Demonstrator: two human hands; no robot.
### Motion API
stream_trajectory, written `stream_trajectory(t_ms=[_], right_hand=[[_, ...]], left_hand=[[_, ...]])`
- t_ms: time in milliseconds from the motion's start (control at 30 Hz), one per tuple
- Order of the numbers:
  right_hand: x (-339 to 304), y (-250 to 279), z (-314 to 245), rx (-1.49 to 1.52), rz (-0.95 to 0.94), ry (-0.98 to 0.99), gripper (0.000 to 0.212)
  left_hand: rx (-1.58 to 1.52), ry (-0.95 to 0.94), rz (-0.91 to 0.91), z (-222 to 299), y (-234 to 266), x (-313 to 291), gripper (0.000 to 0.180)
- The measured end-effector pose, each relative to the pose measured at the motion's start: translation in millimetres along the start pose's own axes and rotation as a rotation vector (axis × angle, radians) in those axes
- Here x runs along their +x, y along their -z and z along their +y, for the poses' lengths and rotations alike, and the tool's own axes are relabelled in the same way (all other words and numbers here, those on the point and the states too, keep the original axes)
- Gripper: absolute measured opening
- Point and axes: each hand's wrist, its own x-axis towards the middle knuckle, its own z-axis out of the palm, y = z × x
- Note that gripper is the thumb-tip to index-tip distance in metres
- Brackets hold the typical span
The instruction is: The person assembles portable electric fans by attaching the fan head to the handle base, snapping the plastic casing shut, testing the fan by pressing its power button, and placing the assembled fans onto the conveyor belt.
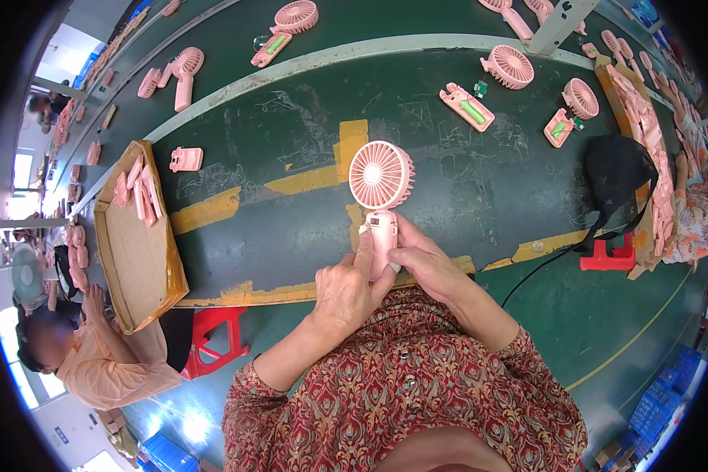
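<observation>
A pink handheld fan [381, 185] is held upright in front of me, its round grille toward the far side of the table and its handle toward me. My left hand [344, 285] closes on the left side of the handle, with a finger laid along the edge near a small dark opening. Fingers of my right hand [429, 266] wrap behind the handle from the right, the thumb pressing near its lower end. A small pale covering shows on a fingertip at the base of the handle.
A cardboard tray [144, 303] with pink handle parts stands at the left; a pink cover [186, 159] lies beside it. Opened fans with green batteries [472, 110] lie at the far right. A black cap-like item [617, 177] hangs by another parts box [629, 102]. A co-worker [102, 354] sits at left.
</observation>
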Motion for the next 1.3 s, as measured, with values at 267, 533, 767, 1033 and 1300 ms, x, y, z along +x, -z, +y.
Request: stream_trajectory(t_ms=[267, 533, 767, 1033, 1300], right_hand=[[-7, -14, 7, -0.003, 0.141, 0.074, 0.048], [-7, -14, 11, 0.089, 0.139, 0.081, 0.042], [-5, -19, 14, 0.054, 0.199, 0.118, 0.04], [-1, -1, 16, 0.098, 0.193, 0.091, 0.038], [-7, -10, -4, 0.278, 0.069, 0.193, 0.044]], left_hand=[[0.008, -0.056, 0.024, -1, -3, -5, 0.061], [0.026, -0.118, 0.005, -2, -2, -6, 0.062], [0.026, -0.089, 0.015, -1, -8, -6, 0.062], [-0.132, 0.018, -0.021, 1, 0, -2, 0.057], [-0.925, 0.222, -0.43, -21, -1, 9, 0.046]])
